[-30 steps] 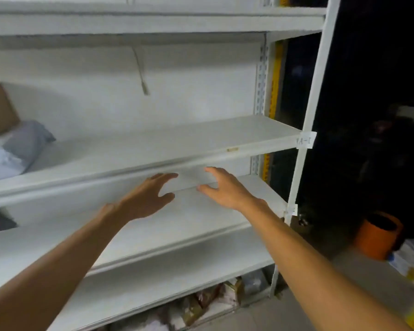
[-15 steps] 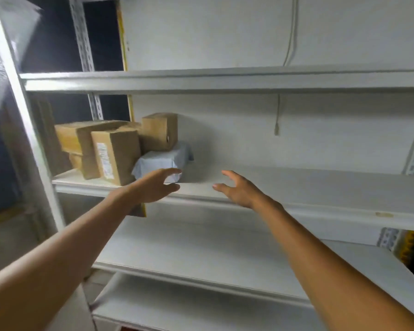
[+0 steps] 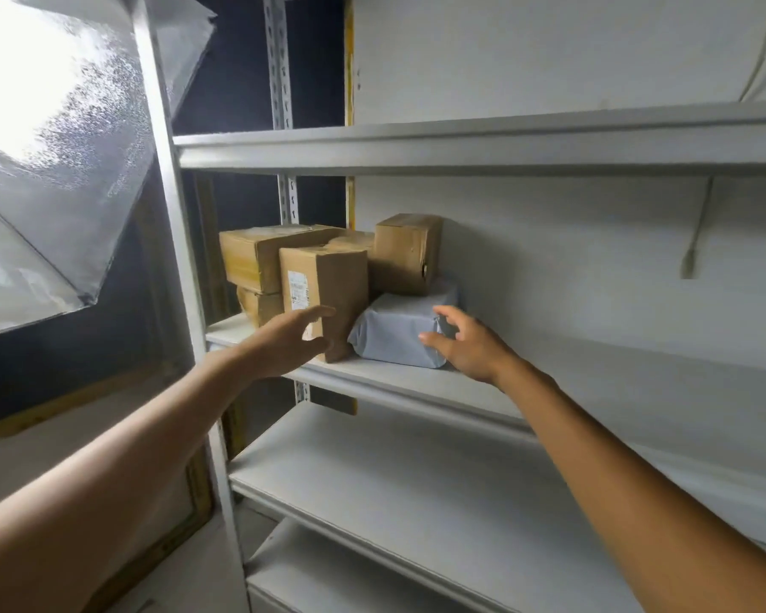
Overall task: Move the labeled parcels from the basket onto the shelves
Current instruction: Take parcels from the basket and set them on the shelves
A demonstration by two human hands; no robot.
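Several parcels stand at the left end of a white shelf (image 3: 593, 347). An upright brown box with a white label (image 3: 323, 285) is at the front. Right of it lies a grey plastic-wrapped parcel (image 3: 394, 334), with a brown box (image 3: 410, 252) on top. More brown boxes (image 3: 251, 258) are stacked behind on the left. My left hand (image 3: 288, 340) reaches out with spread fingers in front of the labeled box. My right hand (image 3: 465, 345) is spread at the right end of the grey parcel, thumb at its front. Neither hand holds anything. The basket is out of view.
The white shelf unit has an upper shelf (image 3: 483, 143) and lower shelves (image 3: 394, 480). Its upright post (image 3: 169, 214) stands at the left. A bright softbox lamp (image 3: 54, 139) hangs left of the post. A cable (image 3: 693, 241) dangles on the back wall.
My view has swung left along the shelves to the parcel stack. Both hands have come closer to the parcels, the right one now at the grey parcel.
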